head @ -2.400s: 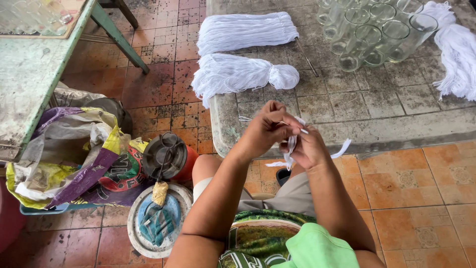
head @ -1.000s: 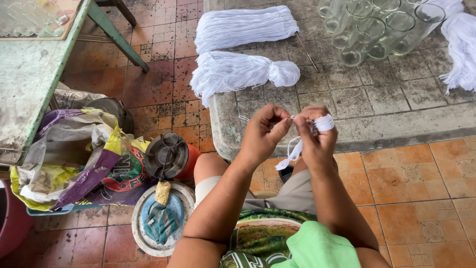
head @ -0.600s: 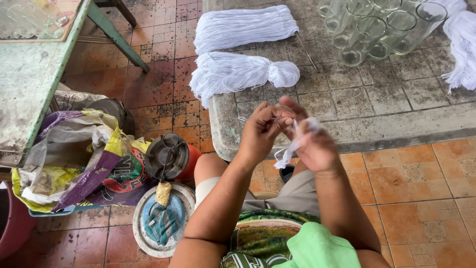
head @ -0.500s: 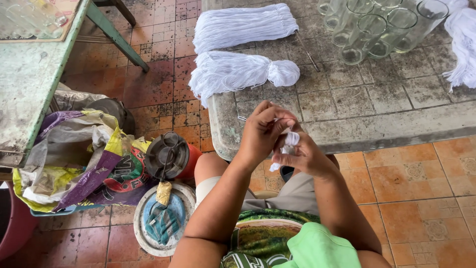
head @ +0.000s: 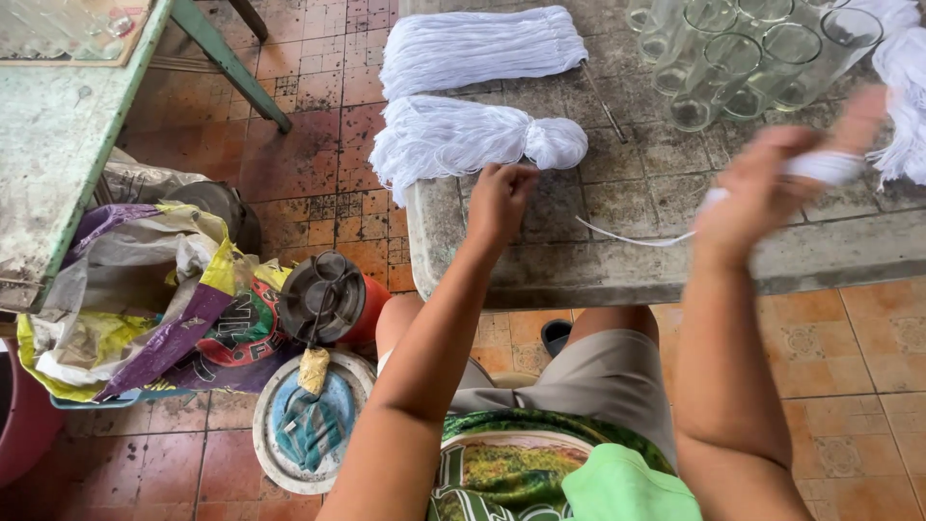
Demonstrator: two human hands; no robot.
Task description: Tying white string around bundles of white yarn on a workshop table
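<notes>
While my left hand rested near the middle of the frame on the grey stone table, its fingers were curled together on one end of a thin white string, as far as I could judge; the pinch itself was hidden under my knuckles. My right hand was up at the right of the frame, blurred, its fingers closed around a small white wad that I took to be the wound-up end of the same string. How tightly they closed, I could not tell through the blur.

Between the two hands the string ran in a shallow sag just above the tabletop, from below my left hand across to the underside of my right palm. It looked light and limp, with no stiffness of its own, so I judged it would only keep a line while both ends were pinched. I thought it thin enough to slip through a loose grip, and best held between fingertip and thumb or wrapped round a finger.

Just beyond my left fingertips, touching or nearly so, lay a tied bundle of white thread with a knot at its right end. A second, flatter bundle lay above it at the top of the frame. Both looked soft and easily tangled, best lifted by the knot. Clear drinking glasses stood at the upper right, well apart from my left hand.
</notes>
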